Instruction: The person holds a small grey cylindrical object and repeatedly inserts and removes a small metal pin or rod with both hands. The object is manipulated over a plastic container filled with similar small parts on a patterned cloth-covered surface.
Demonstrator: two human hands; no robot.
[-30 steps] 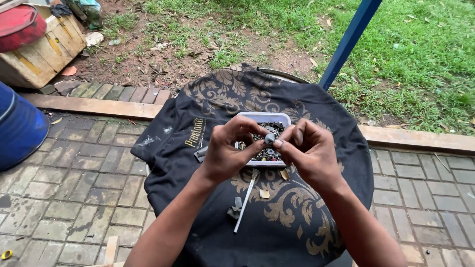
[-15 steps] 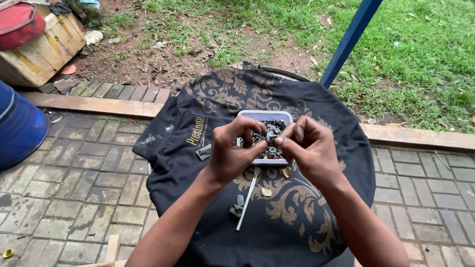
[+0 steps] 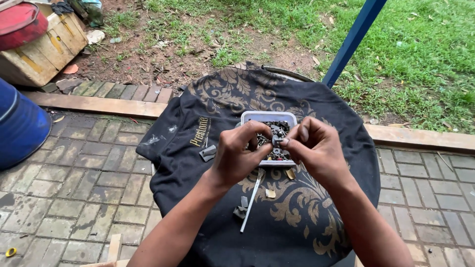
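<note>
While both hands meet above the round table, the left hand (image 3: 237,155) and the right hand (image 3: 314,148) close their fingertips on one small grey metal part (image 3: 277,141), which sits between the two thumbs. Each hand is curled nearly closed, with thumb and forefinger pinched on the part and the remaining fingers folded loosely; the part's exact shape is too small to tell.

Directly beneath and just beyond the fingertips lies a white rectangular plastic tray (image 3: 267,116) filled with small dark metal hardware (image 3: 279,129). The hands cover the near edge of the tray, and the held part hovers over its contents.

Below the left hand, toward the wrist, a thin white rod (image 3: 250,202) lies on the black cloth with gold ornamental print (image 3: 307,99) that covers the table. A small grey metal piece (image 3: 241,207) lies just beside the rod's lower end. To the outer side of the left hand, near the knuckles, rests a flat grey metal clip (image 3: 208,153). Two small tan scraps (image 3: 270,193) lie on the cloth below the gap between the wrists.

Well apart from the left hand stands a blue barrel (image 3: 20,128) on the brick paving (image 3: 74,188). Beyond the right hand rises a slanted blue pole (image 3: 351,42) from the grass (image 3: 425,49).
</note>
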